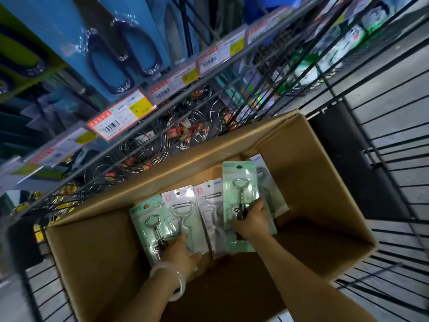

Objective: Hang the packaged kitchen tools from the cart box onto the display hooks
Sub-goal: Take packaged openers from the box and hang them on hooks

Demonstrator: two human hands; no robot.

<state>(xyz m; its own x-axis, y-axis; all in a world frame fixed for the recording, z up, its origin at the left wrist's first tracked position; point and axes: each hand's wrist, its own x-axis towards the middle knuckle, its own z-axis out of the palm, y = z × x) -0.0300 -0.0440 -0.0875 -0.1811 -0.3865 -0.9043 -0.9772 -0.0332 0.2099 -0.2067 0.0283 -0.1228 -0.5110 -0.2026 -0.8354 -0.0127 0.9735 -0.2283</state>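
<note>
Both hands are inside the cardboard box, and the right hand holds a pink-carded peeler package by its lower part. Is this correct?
Not quite. In the head view the right hand holds a green-carded corkscrew package, not a pink-carded peeler. The rest stands: both hands are inside the cardboard box, and the left hand rests on packages there.

Price tags point(120, 117) blurred; box point(92, 263) cut off below.

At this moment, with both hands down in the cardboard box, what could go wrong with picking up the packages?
1. The right hand grips a green corkscrew card lying over other packs; lifting could drag the clear peeler pack beneath it.
2. The left hand spans a second corkscrew card and a peeler pack; its hold looks loose, so one may slip.
3. Cards could snag the cart wires on the way out.
</note>
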